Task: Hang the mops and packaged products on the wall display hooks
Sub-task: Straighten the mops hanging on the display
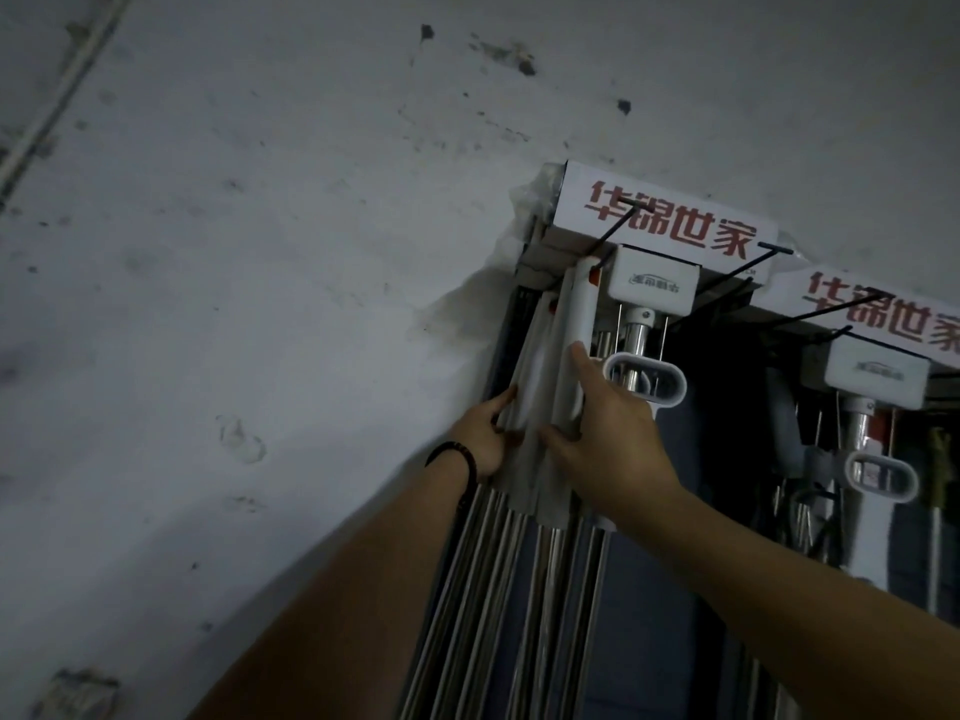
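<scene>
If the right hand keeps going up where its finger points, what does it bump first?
The right hand would likely reach the top of the white mop handle at the black hook; depth is unclear.

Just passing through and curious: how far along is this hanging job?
Done: one white mop head and a second mop head already hang. In hand: the left hand and right hand hold wrapped handles at the leftmost hook. Left: a neighbouring hook looks bare.
</scene>
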A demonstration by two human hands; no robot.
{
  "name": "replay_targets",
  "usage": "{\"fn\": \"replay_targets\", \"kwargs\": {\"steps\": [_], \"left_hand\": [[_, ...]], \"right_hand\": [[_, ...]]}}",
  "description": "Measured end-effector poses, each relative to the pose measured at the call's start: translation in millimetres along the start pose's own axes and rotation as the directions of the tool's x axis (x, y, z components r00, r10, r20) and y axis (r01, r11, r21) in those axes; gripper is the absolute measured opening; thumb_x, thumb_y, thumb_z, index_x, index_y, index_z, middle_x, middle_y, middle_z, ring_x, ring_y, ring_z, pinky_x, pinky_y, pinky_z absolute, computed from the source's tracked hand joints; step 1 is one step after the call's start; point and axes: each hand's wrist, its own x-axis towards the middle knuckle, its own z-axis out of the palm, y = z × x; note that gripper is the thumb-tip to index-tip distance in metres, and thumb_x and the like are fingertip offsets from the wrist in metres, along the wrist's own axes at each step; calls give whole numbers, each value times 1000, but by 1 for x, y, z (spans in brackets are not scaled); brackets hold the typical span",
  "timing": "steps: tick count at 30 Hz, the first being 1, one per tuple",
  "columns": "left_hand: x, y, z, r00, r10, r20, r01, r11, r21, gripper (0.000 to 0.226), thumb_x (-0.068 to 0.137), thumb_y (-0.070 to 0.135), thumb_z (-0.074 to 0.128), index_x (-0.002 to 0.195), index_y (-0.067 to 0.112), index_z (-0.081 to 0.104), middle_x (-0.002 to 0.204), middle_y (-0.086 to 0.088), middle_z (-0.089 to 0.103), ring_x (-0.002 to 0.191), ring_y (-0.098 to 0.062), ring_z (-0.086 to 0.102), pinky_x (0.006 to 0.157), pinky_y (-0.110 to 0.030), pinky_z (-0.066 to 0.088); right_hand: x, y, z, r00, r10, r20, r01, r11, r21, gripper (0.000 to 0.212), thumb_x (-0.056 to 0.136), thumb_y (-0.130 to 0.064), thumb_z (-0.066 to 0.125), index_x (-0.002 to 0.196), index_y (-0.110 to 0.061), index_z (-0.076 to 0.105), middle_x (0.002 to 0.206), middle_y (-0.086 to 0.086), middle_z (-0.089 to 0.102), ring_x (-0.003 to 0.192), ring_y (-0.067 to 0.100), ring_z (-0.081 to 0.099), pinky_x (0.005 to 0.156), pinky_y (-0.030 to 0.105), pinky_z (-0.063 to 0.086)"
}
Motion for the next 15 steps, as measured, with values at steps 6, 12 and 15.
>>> {"fn": "replay_targets", "kwargs": {"steps": [6,12,15], "left_hand": [[3,-5,-2,999,-39,-14,40,994,102,65,97,28,70,155,33,42,141,0,57,120,-23,63,105,-40,54],[-22,23,-1,956,184,-228,-128,963,239,35,103,31,58,137,24,58,126,0,67,116,-18,64,95,-26,51],[-40,38,-4,944,279,-176,-243,949,202,32,102,30,58,134,33,60,113,6,69,105,-13,68,93,-34,59]], "right_hand": [[1,0,-3,999,26,39,-25,1000,-4,100,93,-28,77,167,-32,10,107,8,69,93,21,67,82,38,58],[1,1,-6,998,43,52,-45,998,35,99,92,-26,77,165,-37,12,91,3,68,76,13,66,71,41,62],[2,2,-7,998,43,48,-45,998,46,97,94,-30,77,165,-39,12,97,3,66,77,12,65,72,40,63]]}}
